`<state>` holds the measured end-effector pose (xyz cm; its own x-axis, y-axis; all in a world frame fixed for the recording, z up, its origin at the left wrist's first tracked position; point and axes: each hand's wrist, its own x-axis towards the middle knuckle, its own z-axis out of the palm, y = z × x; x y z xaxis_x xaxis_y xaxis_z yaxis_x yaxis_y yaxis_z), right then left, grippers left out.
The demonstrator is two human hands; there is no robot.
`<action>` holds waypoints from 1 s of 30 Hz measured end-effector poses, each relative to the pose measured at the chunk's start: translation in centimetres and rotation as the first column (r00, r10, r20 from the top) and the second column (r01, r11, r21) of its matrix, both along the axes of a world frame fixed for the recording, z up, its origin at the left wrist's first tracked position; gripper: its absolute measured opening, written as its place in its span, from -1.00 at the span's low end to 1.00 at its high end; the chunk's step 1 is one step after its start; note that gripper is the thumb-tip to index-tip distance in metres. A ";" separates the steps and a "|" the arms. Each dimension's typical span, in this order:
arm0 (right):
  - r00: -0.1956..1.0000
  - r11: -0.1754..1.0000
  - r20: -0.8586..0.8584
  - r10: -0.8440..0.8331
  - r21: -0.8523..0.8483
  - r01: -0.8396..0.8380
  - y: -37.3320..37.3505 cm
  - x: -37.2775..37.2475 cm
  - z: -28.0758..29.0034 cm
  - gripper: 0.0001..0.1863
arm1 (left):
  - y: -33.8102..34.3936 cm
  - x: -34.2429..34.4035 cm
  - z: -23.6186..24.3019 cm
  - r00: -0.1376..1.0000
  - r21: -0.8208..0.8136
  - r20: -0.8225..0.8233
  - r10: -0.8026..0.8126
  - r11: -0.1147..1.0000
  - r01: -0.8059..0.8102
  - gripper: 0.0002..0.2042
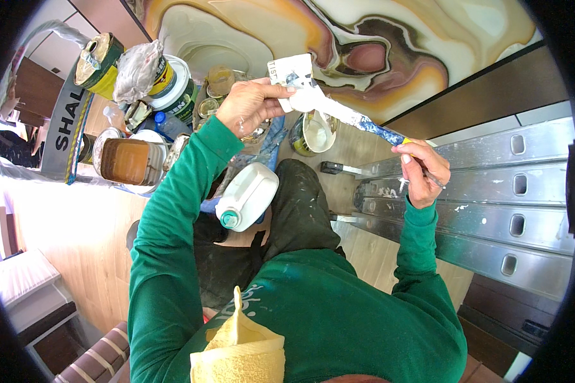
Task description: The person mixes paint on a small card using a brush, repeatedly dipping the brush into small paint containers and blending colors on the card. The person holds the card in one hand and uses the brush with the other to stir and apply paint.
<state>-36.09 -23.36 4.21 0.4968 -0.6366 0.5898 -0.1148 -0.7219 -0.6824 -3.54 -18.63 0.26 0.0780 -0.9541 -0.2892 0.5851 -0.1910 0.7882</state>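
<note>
My left hand (252, 105) is closed, pinching a white printed piece of card or packaging (294, 69) between thumb and fingers. Against its lower part lies the wide white head of a paint-smeared tool with a blue handle (380, 129); whether it is a brush or a spatula I cannot tell. My right hand (423, 171) grips the handle's yellow end. White smears mark the skin of both hands. Below the card, a small pot (314, 133) with white inside stands near the floor. A white jug with a green cap (249, 195) sits beside my knee.
Paint cans (100, 67), a plastic-wrapped bundle (137, 71), a brown-filled tub (126, 161) and a blue-capped bottle (169, 126) crowd the left. A folded metal ladder (479, 191) lies along the right. A marbled panel (428, 57) spans the far side.
</note>
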 end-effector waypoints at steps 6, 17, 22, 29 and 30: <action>0.994 0.972 -0.076 -0.081 0.214 0.096 0.7 -1.4 -1.8 -0.81 | 0.3 1.4 0.3 0.998 -0.002 0.052 0.034 0.999 -0.034 -0.69; 0.805 0.836 -0.559 -0.197 0.333 0.436 -2.7 3.2 -19.0 -0.77 | 6.6 5.6 2.4 0.948 -0.017 0.205 0.243 0.969 -0.245 -0.70; 0.713 0.898 -0.667 -0.214 0.153 0.413 -5.6 6.2 -25.5 -0.71 | 8.1 5.2 2.1 0.944 0.044 0.207 0.258 0.961 -0.272 -0.69; 0.644 0.912 -0.753 -0.133 0.162 0.377 -6.2 6.9 -24.4 -0.61 | 7.9 4.9 1.5 0.945 0.080 0.168 0.281 0.951 -0.297 -0.74; 0.660 0.901 -0.733 -0.163 0.163 0.403 -5.7 7.1 -22.9 -0.61 | 7.9 4.9 1.4 0.941 0.106 0.184 0.283 0.946 -0.305 -0.76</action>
